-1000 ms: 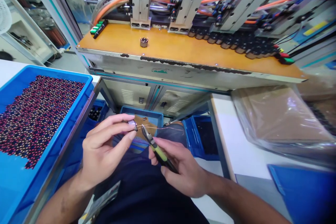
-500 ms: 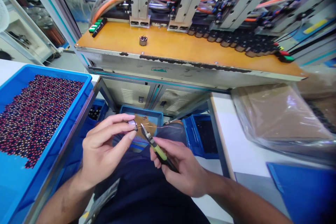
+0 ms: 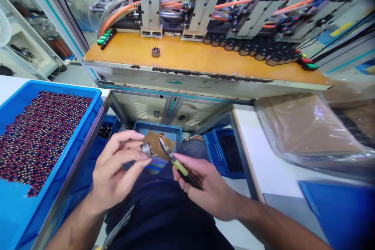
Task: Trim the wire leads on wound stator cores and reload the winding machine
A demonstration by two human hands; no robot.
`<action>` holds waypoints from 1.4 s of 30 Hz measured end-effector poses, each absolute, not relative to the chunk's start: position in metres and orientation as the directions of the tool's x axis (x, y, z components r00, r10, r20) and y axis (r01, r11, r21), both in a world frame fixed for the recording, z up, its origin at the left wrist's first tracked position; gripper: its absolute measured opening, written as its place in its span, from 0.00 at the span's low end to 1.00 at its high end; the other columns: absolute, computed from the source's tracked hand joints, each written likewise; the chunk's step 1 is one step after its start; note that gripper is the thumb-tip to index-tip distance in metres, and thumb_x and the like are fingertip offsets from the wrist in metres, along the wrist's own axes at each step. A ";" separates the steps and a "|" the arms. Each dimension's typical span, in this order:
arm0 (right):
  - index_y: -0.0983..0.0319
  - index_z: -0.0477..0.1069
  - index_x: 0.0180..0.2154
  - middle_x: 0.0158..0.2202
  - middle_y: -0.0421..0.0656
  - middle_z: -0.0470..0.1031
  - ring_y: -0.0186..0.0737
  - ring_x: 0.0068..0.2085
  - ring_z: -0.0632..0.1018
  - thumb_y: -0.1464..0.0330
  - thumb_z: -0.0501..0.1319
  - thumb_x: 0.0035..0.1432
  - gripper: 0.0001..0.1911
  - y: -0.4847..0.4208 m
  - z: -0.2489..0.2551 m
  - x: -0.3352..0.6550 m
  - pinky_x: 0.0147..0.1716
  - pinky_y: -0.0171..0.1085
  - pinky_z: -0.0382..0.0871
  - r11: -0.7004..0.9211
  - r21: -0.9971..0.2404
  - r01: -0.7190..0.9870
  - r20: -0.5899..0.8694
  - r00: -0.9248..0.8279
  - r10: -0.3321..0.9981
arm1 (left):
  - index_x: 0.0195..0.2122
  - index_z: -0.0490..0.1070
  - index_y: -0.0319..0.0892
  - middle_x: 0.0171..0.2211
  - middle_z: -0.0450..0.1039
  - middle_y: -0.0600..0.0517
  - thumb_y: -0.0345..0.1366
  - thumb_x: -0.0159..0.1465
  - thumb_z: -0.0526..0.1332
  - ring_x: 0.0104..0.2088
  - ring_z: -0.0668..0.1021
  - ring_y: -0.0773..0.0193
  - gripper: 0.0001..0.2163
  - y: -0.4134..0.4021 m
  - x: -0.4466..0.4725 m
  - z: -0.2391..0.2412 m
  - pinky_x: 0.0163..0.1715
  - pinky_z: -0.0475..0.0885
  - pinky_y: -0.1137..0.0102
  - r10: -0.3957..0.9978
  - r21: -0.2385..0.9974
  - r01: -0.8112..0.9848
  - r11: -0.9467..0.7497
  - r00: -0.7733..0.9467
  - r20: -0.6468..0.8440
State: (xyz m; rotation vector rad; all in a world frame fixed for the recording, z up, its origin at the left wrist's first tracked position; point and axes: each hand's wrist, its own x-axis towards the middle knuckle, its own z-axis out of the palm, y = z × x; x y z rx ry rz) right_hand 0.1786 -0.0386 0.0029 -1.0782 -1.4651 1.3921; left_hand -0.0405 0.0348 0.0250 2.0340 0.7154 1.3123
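Note:
My left hand (image 3: 117, 172) pinches a small motor stator (image 3: 145, 149), a short grey metal ring with dark inner parts, between thumb and fingers. Short thin wire ends poke out of its right side near my thumb tip. Closed around the green-and-black handles of a pair of wire cutters (image 3: 178, 166) is my right hand (image 3: 209, 189). The cutters' jaws point up and left, a little to the right of the stator and apart from it. Below both hands lies a blue tray (image 3: 175, 129) with brown cardboard (image 3: 158, 151) and small copper-coloured scraps in it.
At left, a blue bin (image 3: 98, 95) holds many small red-and-black parts. Ahead, a single stator (image 3: 156, 51) stands on the orange machine bench (image 3: 187, 56), with rows of dark stators (image 3: 252, 50) at right. A plastic-wrapped package (image 3: 295, 129) lies on the right-hand table (image 3: 246, 125).
The long wires that ran from the stator past the cutters no longer show. My left hand has turned the stator, and the cutters have shifted slightly right. The view has tilted a little.

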 end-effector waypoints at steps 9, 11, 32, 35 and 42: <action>0.56 0.62 0.63 0.42 0.46 0.75 0.38 0.42 0.77 0.82 0.55 0.48 0.40 -0.046 0.024 0.187 0.45 0.41 0.75 0.169 -0.985 0.017 0.153 -0.352 0.924 | 0.46 0.63 0.46 0.47 0.79 0.48 0.12 0.51 0.67 0.46 0.82 0.54 0.28 0.033 -0.040 0.015 0.45 0.82 0.54 0.729 0.773 -0.042 -0.633 0.306 0.613; 0.57 0.62 0.63 0.42 0.46 0.74 0.39 0.41 0.76 0.82 0.55 0.48 0.39 -0.044 0.025 0.185 0.44 0.41 0.75 0.167 -0.986 0.002 0.154 -0.370 0.916 | 0.46 0.63 0.46 0.47 0.80 0.49 0.12 0.51 0.67 0.46 0.83 0.54 0.28 0.033 -0.040 0.014 0.46 0.82 0.54 0.734 0.778 -0.034 -0.628 0.307 0.606; 0.54 0.64 0.61 0.37 0.42 0.70 0.31 0.33 0.73 0.82 0.55 0.53 0.36 -0.039 0.026 0.176 0.34 0.34 0.71 0.040 -0.996 -0.078 0.069 -0.408 0.910 | 0.47 0.64 0.46 0.48 0.79 0.50 0.10 0.50 0.65 0.48 0.82 0.57 0.29 0.030 -0.043 0.011 0.47 0.82 0.62 0.778 0.828 -0.063 -0.558 0.307 0.548; 0.58 0.66 0.60 0.36 0.42 0.70 0.31 0.32 0.72 0.80 0.56 0.53 0.33 -0.039 0.027 0.176 0.34 0.34 0.71 -0.004 -0.998 -0.059 0.021 -0.411 0.911 | 0.48 0.64 0.44 0.48 0.79 0.50 0.09 0.50 0.65 0.48 0.82 0.57 0.30 0.030 -0.043 0.011 0.47 0.82 0.62 0.765 0.817 -0.075 -0.571 0.313 0.563; 0.58 0.66 0.59 0.36 0.42 0.70 0.30 0.32 0.72 0.81 0.55 0.52 0.32 -0.040 0.023 0.177 0.34 0.33 0.70 -0.011 -0.999 -0.050 0.010 -0.416 0.909 | 0.49 0.63 0.42 0.49 0.78 0.49 0.07 0.50 0.64 0.48 0.82 0.56 0.30 0.031 -0.044 0.010 0.49 0.81 0.62 0.751 0.812 -0.092 -0.576 0.332 0.570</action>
